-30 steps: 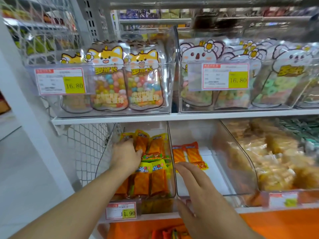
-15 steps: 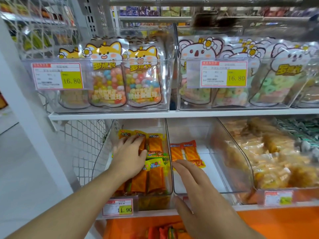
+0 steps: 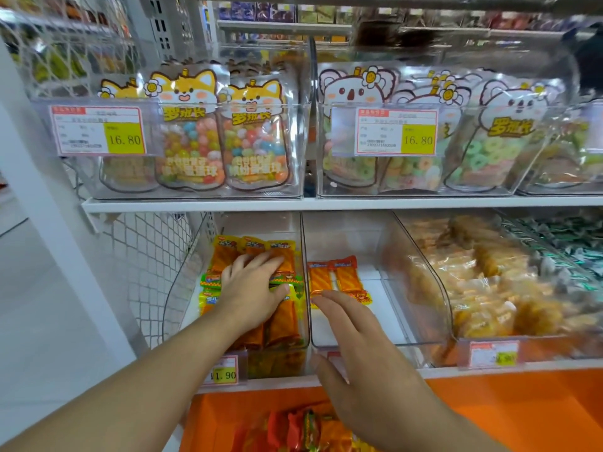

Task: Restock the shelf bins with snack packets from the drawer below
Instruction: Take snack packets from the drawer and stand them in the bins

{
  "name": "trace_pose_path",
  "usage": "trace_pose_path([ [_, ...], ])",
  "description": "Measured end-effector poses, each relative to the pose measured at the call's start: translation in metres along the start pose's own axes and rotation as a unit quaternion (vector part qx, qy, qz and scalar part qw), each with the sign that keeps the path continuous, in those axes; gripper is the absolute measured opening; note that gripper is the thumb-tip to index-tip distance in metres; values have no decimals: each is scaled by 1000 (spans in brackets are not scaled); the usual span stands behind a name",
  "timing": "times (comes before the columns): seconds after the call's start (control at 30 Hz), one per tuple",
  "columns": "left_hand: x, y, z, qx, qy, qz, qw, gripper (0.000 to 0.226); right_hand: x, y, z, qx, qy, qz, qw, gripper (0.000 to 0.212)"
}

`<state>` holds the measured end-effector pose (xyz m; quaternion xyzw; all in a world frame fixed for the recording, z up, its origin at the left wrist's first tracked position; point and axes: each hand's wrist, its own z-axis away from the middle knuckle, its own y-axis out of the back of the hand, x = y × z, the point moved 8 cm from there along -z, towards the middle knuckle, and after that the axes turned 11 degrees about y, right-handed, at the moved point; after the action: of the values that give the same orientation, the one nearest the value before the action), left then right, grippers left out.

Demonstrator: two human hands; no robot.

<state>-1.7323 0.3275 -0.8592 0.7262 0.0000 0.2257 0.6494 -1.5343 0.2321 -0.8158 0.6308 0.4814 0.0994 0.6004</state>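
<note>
The left clear bin is full of orange snack packets, and the left hand lies flat on them, fingers straight. The middle bin holds two packets. The right hand reaches in, fingers straight. More packets lie in the orange drawer below.

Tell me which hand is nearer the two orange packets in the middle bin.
Right. The right hand hovers just in front of the orange packets, fingertips almost touching them. The left hand rests on packets in the neighbouring left bin.
</note>
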Motion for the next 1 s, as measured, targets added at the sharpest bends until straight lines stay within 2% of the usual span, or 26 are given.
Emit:
trace_pose_path([
  [0.1,0,14,21,7,-4,72,997,59,0,9,7,15,-1,-21,1000,66],
  [0.17,1,31,49,44,-25,132,990,52,1,17,16,29,6,-23,999,62],
  [0.3,22,63,134,155,-70,245,955,32,7,25,48,51,-6,-5,999,55],
  [0.37,45,59,175,148,-99,278,944,27,14,24,72,45,-34,-8,998,50],
  [0.43,67,38,205,106,-127,302,939,25,26,16,97,21,-65,-7,998,42],
  [0.5,84,-2,229,31,-120,317,940,25,49,6,125,-16,-99,8,995,30],
  [0.63,93,-116,263,-130,-77,260,954,25,126,-29,189,-130,-232,39,963,21],
  [0.7,87,-171,274,-199,-36,220,954,27,163,-54,222,-191,-279,44,940,25],
  [0.83,73,-252,285,-291,8,150,945,36,208,-104,261,-292,-307,26,905,41],
  [1.0,84,-309,262,-319,-8,92,943,45,254,-148,269,-295,-291,-6,910,59],
])
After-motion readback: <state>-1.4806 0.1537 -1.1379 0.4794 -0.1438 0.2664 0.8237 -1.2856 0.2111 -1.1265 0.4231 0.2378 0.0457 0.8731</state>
